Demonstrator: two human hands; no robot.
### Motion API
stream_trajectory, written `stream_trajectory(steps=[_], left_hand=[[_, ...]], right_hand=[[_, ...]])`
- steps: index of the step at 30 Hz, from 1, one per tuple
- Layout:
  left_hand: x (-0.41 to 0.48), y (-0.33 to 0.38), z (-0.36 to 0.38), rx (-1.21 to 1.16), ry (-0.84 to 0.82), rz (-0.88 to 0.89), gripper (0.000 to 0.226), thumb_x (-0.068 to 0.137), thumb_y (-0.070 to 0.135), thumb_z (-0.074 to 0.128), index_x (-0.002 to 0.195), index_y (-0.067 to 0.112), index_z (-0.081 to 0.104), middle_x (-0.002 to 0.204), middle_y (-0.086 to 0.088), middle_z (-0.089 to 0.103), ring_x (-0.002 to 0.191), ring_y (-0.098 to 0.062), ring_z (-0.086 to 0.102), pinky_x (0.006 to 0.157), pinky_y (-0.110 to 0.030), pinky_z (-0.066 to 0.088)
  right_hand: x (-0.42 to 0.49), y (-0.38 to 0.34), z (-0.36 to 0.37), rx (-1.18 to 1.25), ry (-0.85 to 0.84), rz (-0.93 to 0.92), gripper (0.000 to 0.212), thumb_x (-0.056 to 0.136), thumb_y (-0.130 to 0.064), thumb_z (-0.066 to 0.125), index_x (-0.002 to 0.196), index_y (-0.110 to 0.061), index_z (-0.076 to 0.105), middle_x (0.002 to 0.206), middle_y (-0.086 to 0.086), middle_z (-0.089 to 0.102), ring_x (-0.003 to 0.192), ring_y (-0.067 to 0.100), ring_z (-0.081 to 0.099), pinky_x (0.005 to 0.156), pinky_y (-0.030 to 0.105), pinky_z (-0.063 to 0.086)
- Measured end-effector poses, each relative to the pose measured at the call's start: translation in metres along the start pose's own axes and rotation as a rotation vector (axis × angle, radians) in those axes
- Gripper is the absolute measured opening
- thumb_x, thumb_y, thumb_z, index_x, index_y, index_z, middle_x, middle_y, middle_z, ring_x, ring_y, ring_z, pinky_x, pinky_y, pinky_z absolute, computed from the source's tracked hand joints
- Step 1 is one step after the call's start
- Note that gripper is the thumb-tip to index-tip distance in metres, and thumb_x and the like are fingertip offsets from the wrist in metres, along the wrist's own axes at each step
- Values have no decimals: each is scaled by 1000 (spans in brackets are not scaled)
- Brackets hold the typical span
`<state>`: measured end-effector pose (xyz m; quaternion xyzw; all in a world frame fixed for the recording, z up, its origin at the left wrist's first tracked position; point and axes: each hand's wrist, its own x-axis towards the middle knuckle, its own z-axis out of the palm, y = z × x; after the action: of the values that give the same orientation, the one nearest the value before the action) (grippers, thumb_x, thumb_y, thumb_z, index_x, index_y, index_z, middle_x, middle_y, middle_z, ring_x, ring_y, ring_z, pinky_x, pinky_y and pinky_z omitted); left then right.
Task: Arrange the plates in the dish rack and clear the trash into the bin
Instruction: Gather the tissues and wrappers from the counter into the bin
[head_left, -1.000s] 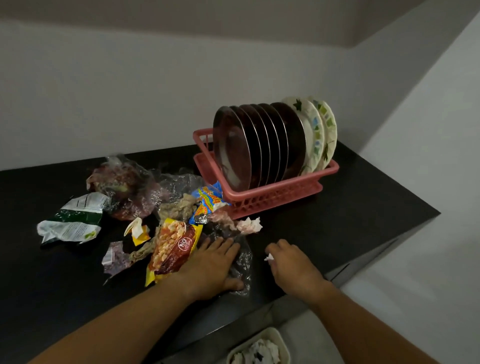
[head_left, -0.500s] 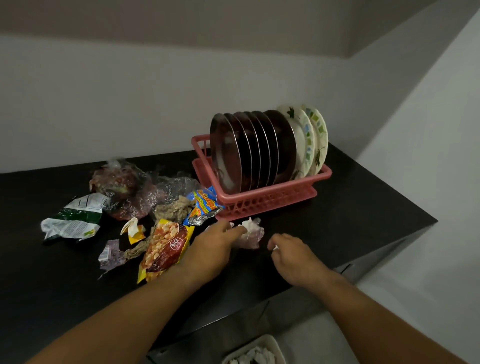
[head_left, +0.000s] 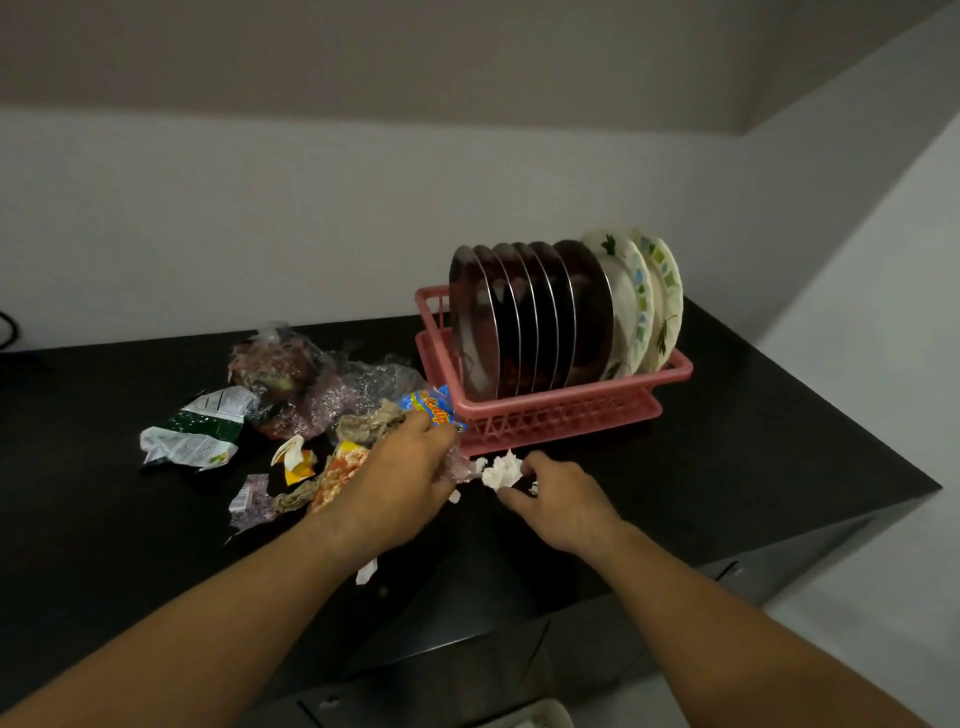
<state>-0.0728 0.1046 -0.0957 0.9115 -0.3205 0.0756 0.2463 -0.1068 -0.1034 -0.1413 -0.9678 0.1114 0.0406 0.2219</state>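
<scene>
film (head_left: 464, 467), left hand (head_left: 400, 475); tissue (head_left: 501, 472), right hand (head_left: 563, 501)

plates (head_left: 524, 322): glossy metal | dish rack (head_left: 561, 410): matt pink plastic | tissue (head_left: 501, 472): crumpled white paper

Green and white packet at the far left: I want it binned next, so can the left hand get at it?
Probably yes: the green and white packet lies uncovered on the counter, with only low scraps between it and the left hand. That hand grips clear plastic, though.
</scene>
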Motion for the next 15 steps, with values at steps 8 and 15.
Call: stream_trajectory(steps=[8, 15], left_hand=[[-29, -10, 4, -81, -178, -64, 18, 92, 22, 51, 109, 26, 50, 104, 4, 56, 93, -14, 55, 78, -31, 48], [-43, -9, 28, -65, -206, -100, 16, 87, 46, 58, 87, 31, 52, 88, 10, 53, 80, -10, 54, 67, -31, 47]], right_hand=[[49, -19, 29, -135, -47, 78, 59, 93, -62, 47, 139, -26, 40, 131, 13, 52, 114, 34, 56, 82, 40, 45], [35, -8, 52, -160, -54, 79, 36, 100, -40, 45, 125, -15, 52, 124, 15, 47, 106, 34, 56, 78, 36, 43]])
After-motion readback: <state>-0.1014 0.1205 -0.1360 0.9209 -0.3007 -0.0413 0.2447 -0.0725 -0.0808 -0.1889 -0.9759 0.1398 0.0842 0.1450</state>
